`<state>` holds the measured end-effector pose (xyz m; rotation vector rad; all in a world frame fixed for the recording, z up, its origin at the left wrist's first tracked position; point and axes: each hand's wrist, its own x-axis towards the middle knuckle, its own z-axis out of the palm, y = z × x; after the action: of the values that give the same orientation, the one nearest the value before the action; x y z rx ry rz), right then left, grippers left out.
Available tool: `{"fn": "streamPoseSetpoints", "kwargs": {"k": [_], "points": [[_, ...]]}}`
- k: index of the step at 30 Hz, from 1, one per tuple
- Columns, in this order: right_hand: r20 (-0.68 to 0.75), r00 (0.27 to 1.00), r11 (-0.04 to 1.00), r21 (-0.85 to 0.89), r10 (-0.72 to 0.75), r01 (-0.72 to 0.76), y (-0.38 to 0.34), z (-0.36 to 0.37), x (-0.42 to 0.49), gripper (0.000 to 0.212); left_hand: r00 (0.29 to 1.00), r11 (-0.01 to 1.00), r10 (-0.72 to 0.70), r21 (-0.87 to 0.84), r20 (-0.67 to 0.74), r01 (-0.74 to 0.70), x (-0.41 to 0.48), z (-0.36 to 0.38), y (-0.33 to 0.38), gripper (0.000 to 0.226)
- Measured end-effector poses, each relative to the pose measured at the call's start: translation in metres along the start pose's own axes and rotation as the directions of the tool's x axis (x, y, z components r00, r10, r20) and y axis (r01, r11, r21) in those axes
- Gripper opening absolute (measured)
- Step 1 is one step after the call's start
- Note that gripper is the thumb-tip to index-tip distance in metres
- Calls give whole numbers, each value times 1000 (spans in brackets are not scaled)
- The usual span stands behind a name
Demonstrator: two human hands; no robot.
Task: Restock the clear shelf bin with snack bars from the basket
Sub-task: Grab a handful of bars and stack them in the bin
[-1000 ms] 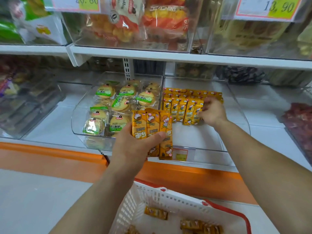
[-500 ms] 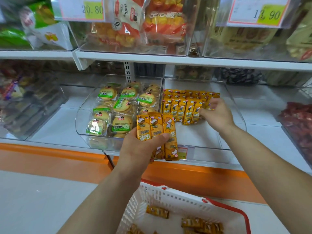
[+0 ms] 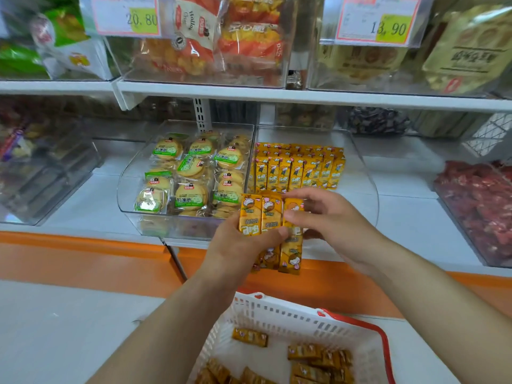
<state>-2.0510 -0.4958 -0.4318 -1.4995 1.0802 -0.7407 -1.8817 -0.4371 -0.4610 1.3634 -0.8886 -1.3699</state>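
Landmark: clear shelf bin (image 3: 372,200), on the lower white shelf. Back of the bin: stocked row of yellow snack bars (image 3: 299,170), standing upright, packed side by side against the left wall; the front part of the bin floor is bare. Just in front of the bin's front edge, at its left corner: left hand (image 3: 241,248) grips a fan of three held bars (image 3: 263,217), thumb laid across their faces, fingers behind; the bars are upright, with their lower ends hanging past the orange shelf strip (image 3: 83,256). Right hand (image 3: 332,220), also in front of the bin, pinches the rightmost bar of the fan, thumb on its face, fingers curled over its top end. Below and in front of the bin: white basket (image 3: 277,313) with red handle (image 3: 385,345), loose bars (image 3: 318,358) lying flat on its bottom. Touching the bin's left wall: second clear bin (image 3: 123,189) holding round biscuit packs (image 3: 191,195). Above the bin, on the upper shelf: price tag 13,90 (image 3: 388,26), further left price tag 20,80 (image 3: 138,19)
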Motion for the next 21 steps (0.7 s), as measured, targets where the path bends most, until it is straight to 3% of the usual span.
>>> {"fn": "streamPoseSetpoints", "kwargs": {"k": [3, 6, 9, 11, 15, 18, 21], "points": [[-50, 999, 995, 97, 13, -8, 0, -19, 3, 26, 999, 1000, 0, 31, -39, 1, 0, 1, 3, 33], [-166, 984, 993, 85, -62, 77, -1, -43, 8, 28, 996, 997, 24, 69, -84, -18, 3, -2, 8, 33], [-296, 939, 974, -193, -173, 119, -1, -70, 23, 33, 995, 995, 40, 90, -87, -32, 5, -6, 11, 32], [-287, 937, 931, -355, -199, 89, 0, -84, 43, 36, 995, 992, 59, 118, -79, -50, 8, -8, 12, 30], [-191, 960, 785, -619, -202, 42, 4, -109, 95, 35, 983, 981, 130, 162, -128, -109, 17, -14, 15, 23], [-121, 964, 576, -817, -235, 38, 9, -122, 132, 38, 974, 978, 140, 175, -176, -109, 22, -20, 16, 22], [-67, 982, 427, -904, -178, 16, 17, -128, 160, 47, 972, 977, 137, 186, -189, -102, 26, -21, 15, 24]]}}
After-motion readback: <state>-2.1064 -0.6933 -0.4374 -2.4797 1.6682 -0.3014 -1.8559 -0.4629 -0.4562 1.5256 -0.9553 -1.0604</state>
